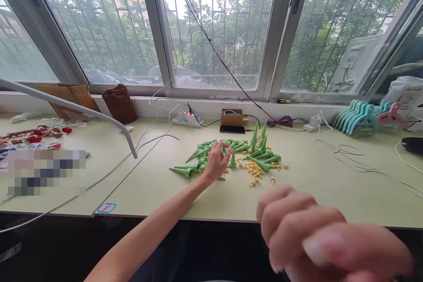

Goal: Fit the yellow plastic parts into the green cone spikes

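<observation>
My left hand (216, 161) reaches out over the pale green table (313, 185) into a pile of green plastic cone spikes (238, 150). Its fingers curl down onto the cones at the pile's left side; what they grip, if anything, is hidden. Small yellow plastic pieces (256, 169) lie scattered just right of the hand. My right hand (327, 238) is close to the camera at the lower right, blurred, with fingers curled in; nothing shows in it. Several cones stand upright at the back of the pile.
A black phone (232, 129) and small cardboard box (231, 118) lie behind the pile. A power strip (187, 120), cables (357, 158), a brown pouch (119, 103) and teal hangers (355, 117) line the window side. Red items (36, 134) lie far left.
</observation>
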A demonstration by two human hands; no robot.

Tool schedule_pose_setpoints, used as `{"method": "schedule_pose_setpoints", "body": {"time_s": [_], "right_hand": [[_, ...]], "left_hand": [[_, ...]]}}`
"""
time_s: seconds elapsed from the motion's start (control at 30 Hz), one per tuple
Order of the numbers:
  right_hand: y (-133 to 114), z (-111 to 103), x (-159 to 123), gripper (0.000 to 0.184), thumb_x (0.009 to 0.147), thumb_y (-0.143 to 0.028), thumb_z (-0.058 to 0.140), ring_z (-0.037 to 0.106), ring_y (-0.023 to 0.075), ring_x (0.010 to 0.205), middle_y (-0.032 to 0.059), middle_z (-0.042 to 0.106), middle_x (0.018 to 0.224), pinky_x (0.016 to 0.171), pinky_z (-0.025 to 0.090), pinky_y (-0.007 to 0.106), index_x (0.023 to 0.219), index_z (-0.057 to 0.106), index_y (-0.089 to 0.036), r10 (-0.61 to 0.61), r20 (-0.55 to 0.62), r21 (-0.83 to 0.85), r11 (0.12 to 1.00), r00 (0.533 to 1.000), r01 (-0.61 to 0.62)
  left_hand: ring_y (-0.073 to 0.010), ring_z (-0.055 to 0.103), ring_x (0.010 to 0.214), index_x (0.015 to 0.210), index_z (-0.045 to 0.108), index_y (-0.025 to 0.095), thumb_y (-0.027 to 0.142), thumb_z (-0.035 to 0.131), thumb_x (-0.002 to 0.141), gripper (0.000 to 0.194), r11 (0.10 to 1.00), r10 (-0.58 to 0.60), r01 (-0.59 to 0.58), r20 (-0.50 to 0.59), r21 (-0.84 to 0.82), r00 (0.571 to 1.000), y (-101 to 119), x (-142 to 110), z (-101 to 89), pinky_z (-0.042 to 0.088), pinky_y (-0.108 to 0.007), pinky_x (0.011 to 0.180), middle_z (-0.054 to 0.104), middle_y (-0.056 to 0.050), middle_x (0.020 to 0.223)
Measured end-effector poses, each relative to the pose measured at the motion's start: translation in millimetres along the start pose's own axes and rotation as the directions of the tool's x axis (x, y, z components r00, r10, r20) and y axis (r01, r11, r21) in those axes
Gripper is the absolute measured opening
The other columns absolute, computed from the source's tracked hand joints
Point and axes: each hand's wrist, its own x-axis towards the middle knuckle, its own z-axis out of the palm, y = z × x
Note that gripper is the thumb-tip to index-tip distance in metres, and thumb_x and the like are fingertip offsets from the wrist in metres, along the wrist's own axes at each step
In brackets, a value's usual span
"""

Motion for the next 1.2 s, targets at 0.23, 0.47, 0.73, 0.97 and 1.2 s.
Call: {"method": "schedule_pose_setpoints", "body": {"time_s": [0.23, 0.47, 0.73, 0.97, 1.2], "right_hand": [[140.4, 26.8, 24.9, 0.019, 0.092, -0.023, 0.042, 0.053, 0.0123, 0.051, 0.0008, 0.059, 0.059, 0.054, 0.043, 0.025, 0.084, 0.060, -0.020, -0.212, 0.170, -0.393, 0.881, 0.962, 0.264], [197.7, 21.9, -15.8, 0.023, 0.093, -0.024, 0.040, 0.047, 0.0123, 0.056, 0.0039, 0.059, 0.070, 0.060, 0.040, 0.025, 0.078, 0.057, -0.017, 0.094, -0.057, -0.538, 0.835, 0.994, -0.110], [201.5, 41.3, -30.3, 0.028, 0.096, -0.029, 0.037, 0.048, 0.0133, 0.061, 0.0020, 0.057, 0.071, 0.061, 0.038, 0.025, 0.081, 0.057, -0.017, 0.393, 0.087, -0.390, 0.859, 0.915, -0.332], [205.3, 47.0, -37.4, 0.033, 0.098, -0.034, 0.036, 0.052, 0.0150, 0.068, 0.0034, 0.059, 0.076, 0.066, 0.039, 0.026, 0.080, 0.058, -0.018, 0.436, 0.252, -0.294, 0.885, 0.864, -0.361], [211.8, 43.6, -37.4, 0.041, 0.101, -0.036, 0.026, 0.052, 0.0152, 0.069, 0.0035, 0.057, 0.074, 0.068, 0.039, 0.027, 0.085, 0.059, -0.017, 0.450, 0.280, -0.242, 0.888, 0.848, -0.391]], "left_hand": [[-0.0062, 0.045, 0.051, 0.097, 0.052, 0.017, 0.032, 0.047, 0.089, 0.018, 1.000, -0.003, 0.004, 0.040, -0.013, 0.999, 3.4, -1.8, -0.1, 0.045, -0.027, 0.064, 0.058, -0.004, 0.099], [-0.0075, 0.050, 0.049, 0.117, 0.047, 0.020, 0.045, 0.058, 0.082, 0.045, 0.997, -0.067, 0.070, 0.205, -0.009, 0.976, 0.1, -6.3, 5.6, 0.044, -0.025, 0.057, 0.065, -0.005, 0.103], [-0.0073, 0.046, 0.049, 0.096, 0.055, 0.018, 0.024, 0.054, 0.081, 0.016, 1.000, -0.023, 0.023, 0.298, 0.001, 0.954, -8.1, -7.9, 13.9, 0.037, -0.022, 0.053, 0.065, -0.003, 0.087], [-0.0089, 0.045, 0.052, 0.088, 0.056, 0.017, 0.019, 0.051, 0.079, 0.010, 0.999, 0.031, -0.032, 0.310, -0.001, 0.950, -8.5, -5.1, 11.3, 0.035, -0.022, 0.054, 0.059, 0.001, 0.069], [-0.0062, 0.037, 0.043, 0.077, 0.048, 0.018, 0.024, 0.049, 0.083, 0.008, 0.999, -0.009, 0.020, 0.250, -0.043, 0.968, -9.6, -1.8, 6.0, 0.029, -0.020, 0.047, 0.046, 0.006, 0.059]]}}
